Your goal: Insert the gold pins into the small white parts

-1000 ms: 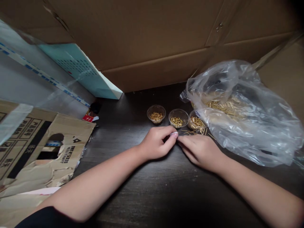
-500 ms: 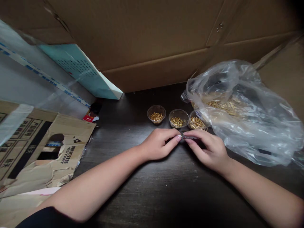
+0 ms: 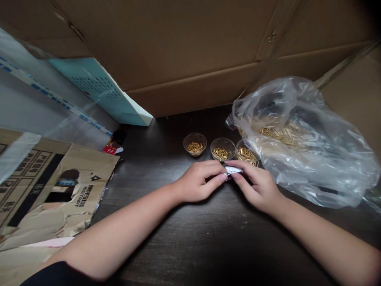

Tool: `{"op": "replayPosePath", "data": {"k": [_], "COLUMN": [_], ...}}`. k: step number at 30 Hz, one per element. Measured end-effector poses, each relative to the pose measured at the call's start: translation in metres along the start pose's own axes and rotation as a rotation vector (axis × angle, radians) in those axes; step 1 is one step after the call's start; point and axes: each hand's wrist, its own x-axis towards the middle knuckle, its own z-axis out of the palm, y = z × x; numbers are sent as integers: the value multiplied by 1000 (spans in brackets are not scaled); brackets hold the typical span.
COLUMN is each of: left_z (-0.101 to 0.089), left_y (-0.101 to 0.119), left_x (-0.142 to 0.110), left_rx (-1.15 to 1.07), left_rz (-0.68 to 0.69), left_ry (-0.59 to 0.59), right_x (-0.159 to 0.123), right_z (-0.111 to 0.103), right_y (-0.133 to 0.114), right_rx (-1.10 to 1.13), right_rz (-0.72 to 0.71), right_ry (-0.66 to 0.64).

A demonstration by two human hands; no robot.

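Observation:
My left hand point(image 3: 204, 180) and my right hand point(image 3: 254, 182) meet fingertip to fingertip over the dark table. Pinched between them is a small white piece point(image 3: 233, 170), shiny and paper-like; its kind is too small to make out. Both hands are closed on it. Just beyond the fingers stand three clear round cups: a left cup point(image 3: 195, 155), a middle cup point(image 3: 223, 140) and a right cup point(image 3: 239, 143). Each holds small gold-coloured metal pins. The right cup is partly covered by a plastic bag and my right hand.
A large clear plastic bag point(image 3: 321, 159) with many gold pins inside lies at the right. Cardboard walls point(image 3: 190, 51) close off the back. A torn cardboard piece point(image 3: 86, 171) and a pale blue panel point(image 3: 101, 91) stand at the left, near a small red item point(image 3: 109, 149).
The white piece has turned so that more of it shows between my fingers. My right hand has shifted slightly left, closer to my left hand. The cups stay put.

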Motion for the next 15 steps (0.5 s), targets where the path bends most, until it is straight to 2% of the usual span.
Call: {"op": "replayPosePath", "data": {"k": [4,10,15], "left_z": [0,1,2], "left_y": [1,1,4], "left_x": [0,-1,-2], "left_rx": [29,22,75], "left_rz": [17,20,19], "left_ry": [-39,-61,-98], "right_x": [1,5,4], "right_z": [-1,-3,-5], "right_y": [0,-3,-2], "right_rx": [28,74,74], "right_rz": [29,-12,49], "right_ry": [-33,-18,-25]}}
